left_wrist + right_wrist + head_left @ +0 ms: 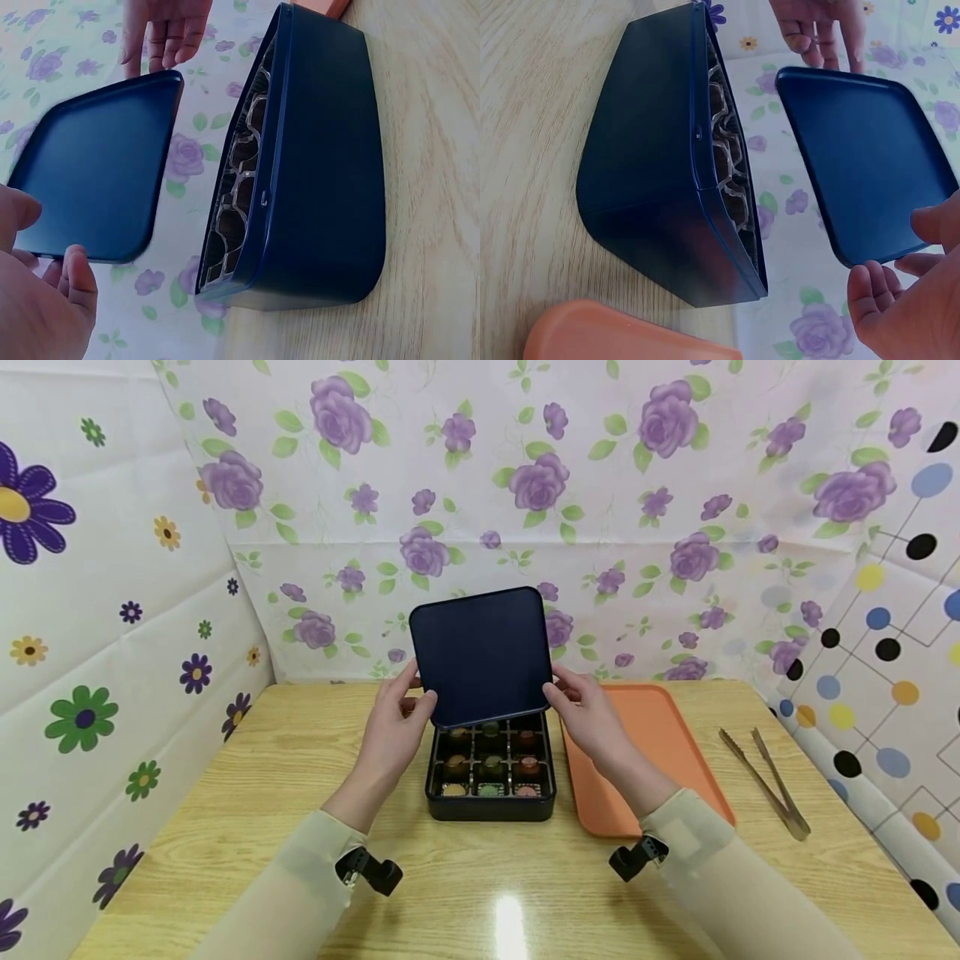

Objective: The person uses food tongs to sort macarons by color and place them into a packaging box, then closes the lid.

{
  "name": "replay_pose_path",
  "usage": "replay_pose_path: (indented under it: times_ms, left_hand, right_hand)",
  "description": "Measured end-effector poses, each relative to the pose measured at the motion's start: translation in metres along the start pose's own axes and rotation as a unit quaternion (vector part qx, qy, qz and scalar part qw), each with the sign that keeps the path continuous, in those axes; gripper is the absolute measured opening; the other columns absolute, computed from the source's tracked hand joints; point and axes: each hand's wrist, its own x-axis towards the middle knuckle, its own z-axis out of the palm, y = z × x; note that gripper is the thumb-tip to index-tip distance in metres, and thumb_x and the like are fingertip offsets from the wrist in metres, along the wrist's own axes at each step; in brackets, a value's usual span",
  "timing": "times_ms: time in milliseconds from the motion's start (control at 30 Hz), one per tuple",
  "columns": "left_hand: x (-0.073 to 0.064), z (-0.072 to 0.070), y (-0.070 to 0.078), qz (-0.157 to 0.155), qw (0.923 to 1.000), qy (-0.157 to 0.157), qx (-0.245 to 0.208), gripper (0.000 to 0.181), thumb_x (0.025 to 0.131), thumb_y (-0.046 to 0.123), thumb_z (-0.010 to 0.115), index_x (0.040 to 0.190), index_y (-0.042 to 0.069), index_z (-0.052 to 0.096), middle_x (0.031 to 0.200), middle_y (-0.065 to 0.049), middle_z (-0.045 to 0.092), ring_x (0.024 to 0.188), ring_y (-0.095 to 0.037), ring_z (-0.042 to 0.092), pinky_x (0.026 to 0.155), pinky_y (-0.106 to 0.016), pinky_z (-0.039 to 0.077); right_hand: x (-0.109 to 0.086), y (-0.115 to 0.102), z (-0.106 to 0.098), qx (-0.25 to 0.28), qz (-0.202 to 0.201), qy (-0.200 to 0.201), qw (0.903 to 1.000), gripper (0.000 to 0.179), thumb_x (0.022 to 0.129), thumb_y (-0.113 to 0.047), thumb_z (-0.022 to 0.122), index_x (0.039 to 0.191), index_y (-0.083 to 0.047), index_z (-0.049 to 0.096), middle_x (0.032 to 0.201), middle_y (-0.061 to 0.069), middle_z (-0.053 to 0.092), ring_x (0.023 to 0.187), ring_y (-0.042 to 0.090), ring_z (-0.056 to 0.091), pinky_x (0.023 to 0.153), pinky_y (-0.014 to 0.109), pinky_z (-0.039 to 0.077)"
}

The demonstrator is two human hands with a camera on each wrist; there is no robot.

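A dark blue lid (483,656) is held up at a tilt, its inner side facing me, above the back of a matching dark blue box (491,808). My left hand (393,718) grips the lid's left edge, thumb on the inner side. At the opposite edge my right hand (592,714) pinches it the same way. Inside the box a clear divided insert (244,180) holds several small round sweets (492,767) in tan, green and pink; the lid hides the back ones. Both wrist views show the lid (874,165) apart from the box.
An orange tray (648,752) lies on the wooden table just right of the box, partly under my right forearm. Metal tongs (772,789) rest farther right, their tips spread. Flowered cloth (487,468) hangs behind the table, with patterned cloth at both sides.
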Motion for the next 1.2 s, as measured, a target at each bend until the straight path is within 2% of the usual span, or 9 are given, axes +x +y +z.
replay_pose_path:
  times_ms: [233,367,533,667,767,867,933,1033,1200]
  left_hand:
    - [0.0,0.0,-0.003,0.016,0.9998,-0.011,-0.004,0.063,0.12,0.039,0.053,0.175,0.014,0.036,0.16,-0.015,0.05,0.139,-0.033,0.057,0.12,-0.053,0.045]
    - [-0.001,0.0,-0.005,0.01,0.9996,-0.024,-0.006,0.07,0.119,0.056,0.042,0.175,0.015,0.035,0.169,-0.015,0.047,0.146,-0.036,0.055,0.122,-0.055,0.044]
    - [-0.003,-0.001,-0.007,0.022,0.9986,-0.042,-0.025,0.078,0.118,0.063,0.023,0.174,0.01,0.035,0.172,-0.016,0.043,0.156,-0.036,0.045,0.127,-0.052,0.039]
    - [-0.006,-0.002,-0.011,0.022,0.9977,-0.057,-0.029,0.076,0.117,0.065,0.015,0.178,0.02,0.024,0.175,-0.014,0.039,0.161,-0.036,0.037,0.132,-0.057,0.027]
    - [-0.009,0.0,-0.016,0.022,0.9966,-0.069,-0.039,0.069,0.118,0.064,0.015,0.18,0.035,0.009,0.177,-0.012,0.036,0.165,-0.034,0.028,0.133,-0.062,0.017]
    - [-0.014,0.004,-0.02,0.019,0.9961,-0.075,-0.041,0.066,0.118,0.063,0.017,0.178,0.041,0.0,0.178,-0.009,0.034,0.167,-0.031,0.021,0.133,-0.063,0.012]
    - [-0.017,0.007,-0.022,0.009,0.9961,-0.077,-0.043,0.069,0.118,0.065,0.019,0.178,0.04,0.0,0.18,-0.006,0.031,0.168,-0.029,0.02,0.134,-0.061,0.012]
    - [-0.021,0.012,-0.024,-0.009,0.9967,-0.075,-0.028,0.073,0.119,0.063,0.024,0.18,0.03,0.004,0.182,-0.002,0.023,0.168,-0.028,0.017,0.135,-0.056,0.013]
    - [-0.028,0.018,-0.029,-0.032,0.9963,-0.08,0.002,0.073,0.121,0.055,0.033,0.18,0.021,0.008,0.184,-0.003,0.016,0.169,-0.025,0.015,0.135,-0.053,0.015]
  right_hand:
    - [-0.001,0.001,-0.004,0.025,0.014,-0.005,0.9996,0.065,0.119,-0.045,0.051,0.173,-0.011,0.039,0.165,0.02,0.046,0.151,0.041,0.048,0.123,0.06,0.041]
    - [-0.002,0.002,-0.006,0.062,0.04,-0.013,0.9972,0.071,0.119,-0.054,0.043,0.173,-0.009,0.037,0.17,0.021,0.044,0.152,0.042,0.049,0.127,0.059,0.036]
    - [-0.003,0.005,-0.008,0.117,0.055,-0.032,0.9911,0.083,0.117,-0.062,0.034,0.172,0.0,0.033,0.171,0.025,0.041,0.158,0.041,0.041,0.13,0.053,0.032]
    - [-0.003,0.009,-0.007,0.144,0.052,-0.044,0.9872,0.093,0.114,-0.07,0.031,0.172,0.002,0.032,0.176,0.022,0.033,0.164,0.037,0.031,0.131,0.05,0.031]
    - [-0.004,0.013,-0.003,0.133,0.056,-0.059,0.9878,0.097,0.11,-0.078,0.032,0.174,-0.005,0.033,0.179,0.014,0.029,0.165,0.035,0.028,0.132,0.051,0.028]
    - [-0.007,0.015,0.003,0.132,0.058,-0.069,0.9872,0.096,0.109,-0.079,0.035,0.176,-0.009,0.029,0.181,0.009,0.027,0.167,0.033,0.024,0.134,0.052,0.023]
    - [-0.01,0.015,0.008,0.14,0.061,-0.066,0.986,0.093,0.111,-0.075,0.039,0.176,-0.009,0.026,0.182,0.008,0.024,0.168,0.031,0.02,0.135,0.051,0.02]
    - [-0.014,0.014,0.013,0.145,0.059,-0.063,0.9856,0.087,0.115,-0.066,0.043,0.177,-0.008,0.022,0.182,0.01,0.021,0.169,0.029,0.015,0.135,0.052,0.016]
    - [-0.02,0.01,0.014,0.102,0.07,-0.072,0.9897,0.082,0.117,-0.056,0.05,0.178,-0.013,0.019,0.183,0.012,0.018,0.169,0.032,0.017,0.134,0.055,0.021]
